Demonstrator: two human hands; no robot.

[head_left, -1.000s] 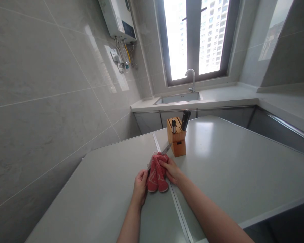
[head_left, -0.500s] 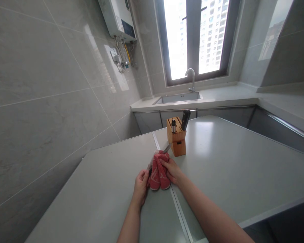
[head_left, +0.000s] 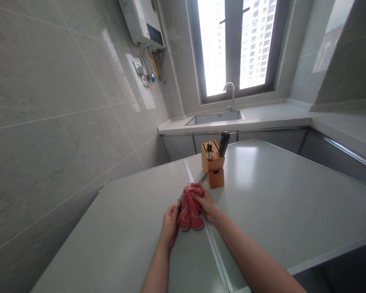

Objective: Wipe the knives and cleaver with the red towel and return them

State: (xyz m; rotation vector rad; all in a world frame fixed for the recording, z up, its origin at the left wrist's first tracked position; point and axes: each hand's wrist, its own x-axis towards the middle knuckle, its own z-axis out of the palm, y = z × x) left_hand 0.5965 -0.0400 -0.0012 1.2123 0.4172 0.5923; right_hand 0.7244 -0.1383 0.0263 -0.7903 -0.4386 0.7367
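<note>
My left hand (head_left: 171, 221) is closed around the dark handle of a knife (head_left: 203, 178), whose blade slants up and to the right. A red cloth (head_left: 190, 209) with pale markings is folded over the blade and hides its middle; only the tip end shows beyond it. My right hand (head_left: 206, 205) pinches the cloth around the blade, thumb on top. Just past the blade tip stands a wooden knife block (head_left: 212, 165). One black-handled knife (head_left: 224, 143) and another, smaller handle with a silver end (head_left: 209, 151) stick out of its top.
The pale table (head_left: 125, 228) has a metal seam (head_left: 215, 248) running along it under my hands. Behind it are a white counter (head_left: 271, 114), a sink (head_left: 215, 118) and a faucet (head_left: 232, 95) below a window. A tiled wall (head_left: 64, 101) rises on the left.
My right hand and the cloth have slid slightly down along the blade toward the handle, so more of the blade tip shows. The knife block has not moved.
</note>
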